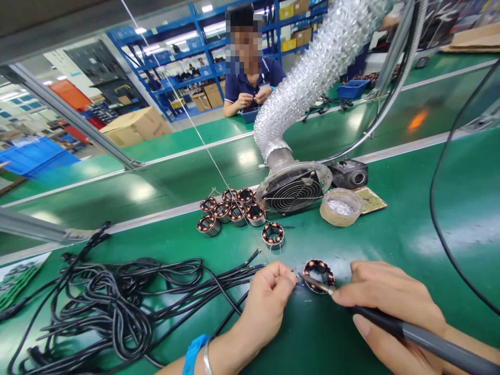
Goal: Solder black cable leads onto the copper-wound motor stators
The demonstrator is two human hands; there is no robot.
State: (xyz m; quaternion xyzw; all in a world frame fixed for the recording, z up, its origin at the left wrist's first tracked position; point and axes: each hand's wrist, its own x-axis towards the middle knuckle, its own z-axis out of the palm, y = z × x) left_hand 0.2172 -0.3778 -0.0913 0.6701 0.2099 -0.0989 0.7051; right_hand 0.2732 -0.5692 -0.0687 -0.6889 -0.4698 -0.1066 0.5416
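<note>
My right hand (394, 307) is closed around a soldering iron (406, 330), whose tip lies over the near left rim of a motor stator (319, 273) with copper windings. My left hand (271, 291) pinches thin solder wire (203, 140), a fine strand that comes down from above to the fingers. Short thin wire ends show between these fingertips and the stator; which of them the fingers grip is partly hidden. Black cables (219, 286) with stripped ends run up to and behind my left hand. Another stator (273, 236) stands just beyond, on the green bench.
Several stators (237, 212) cluster by the back rail, beside a fume fan (295, 192) on a silver duct (289, 99). A tub of silvery bits (340, 207) and a dark iron holder (349, 173) stand right of it. Coiled cables (128, 307) fill the left. A co-worker (252, 78) sits opposite.
</note>
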